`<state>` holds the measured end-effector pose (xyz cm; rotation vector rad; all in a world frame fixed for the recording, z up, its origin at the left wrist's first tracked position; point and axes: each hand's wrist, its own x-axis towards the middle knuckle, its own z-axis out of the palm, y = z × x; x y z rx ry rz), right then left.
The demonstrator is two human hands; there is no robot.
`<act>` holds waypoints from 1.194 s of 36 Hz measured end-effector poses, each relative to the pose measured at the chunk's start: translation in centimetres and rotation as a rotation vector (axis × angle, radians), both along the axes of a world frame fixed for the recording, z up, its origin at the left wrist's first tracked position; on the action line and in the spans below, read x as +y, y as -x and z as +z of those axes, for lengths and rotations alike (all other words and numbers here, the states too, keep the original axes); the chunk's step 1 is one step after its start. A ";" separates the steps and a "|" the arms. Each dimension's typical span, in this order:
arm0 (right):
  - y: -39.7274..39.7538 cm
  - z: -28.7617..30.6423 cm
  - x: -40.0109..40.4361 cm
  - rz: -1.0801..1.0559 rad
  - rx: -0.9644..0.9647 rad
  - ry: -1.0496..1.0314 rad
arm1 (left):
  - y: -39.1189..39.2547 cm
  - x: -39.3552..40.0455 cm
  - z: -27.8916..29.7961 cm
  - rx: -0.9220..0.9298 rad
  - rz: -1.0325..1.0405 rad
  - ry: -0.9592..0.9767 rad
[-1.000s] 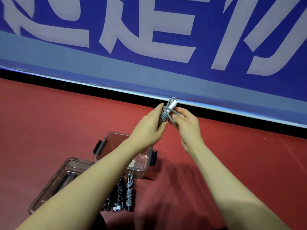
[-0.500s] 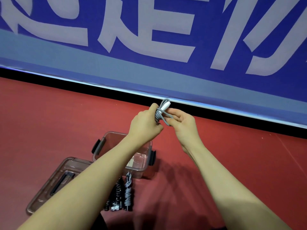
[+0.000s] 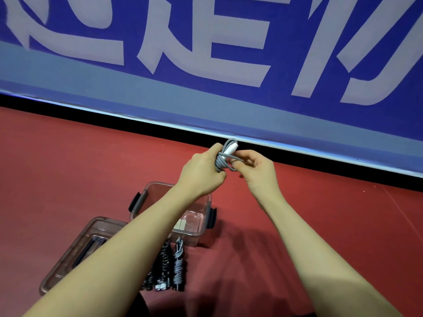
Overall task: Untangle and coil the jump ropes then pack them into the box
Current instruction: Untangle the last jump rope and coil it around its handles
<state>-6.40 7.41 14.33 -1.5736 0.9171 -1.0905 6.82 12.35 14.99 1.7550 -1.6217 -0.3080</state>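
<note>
Your left hand (image 3: 201, 173) grips grey jump rope (image 3: 221, 161) bundle, fingers curled round coils. Your right hand (image 3: 256, 170) pinches loose strand just beside grip, wrapping it round bundle. White handle (image 3: 229, 150) sticks out above left fist, long axis tilted up and away toward banner (image 3: 206, 65). Progress: this rope nearly coiled, not yet packed. Well below grip, two coiled ropes (image 3: 169, 264) lie on floor beside clear box (image 3: 194, 227); box looks empty of ropes. Lid (image 3: 75, 252) lies off. Left: finish wrap, pack all.
</note>
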 end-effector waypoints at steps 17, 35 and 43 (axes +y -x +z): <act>0.0 0.9 0.7 -0.015 0.009 -0.034 | -0.8 -1.1 -2.1 -0.599 0.243 0.121; 0.3 0.2 0.0 -0.144 0.337 0.149 | -1.2 -1.0 -2.2 -0.833 0.132 0.331; 0.2 0.3 0.3 -0.063 0.524 0.252 | -1.4 -0.5 -1.7 -0.887 0.086 0.183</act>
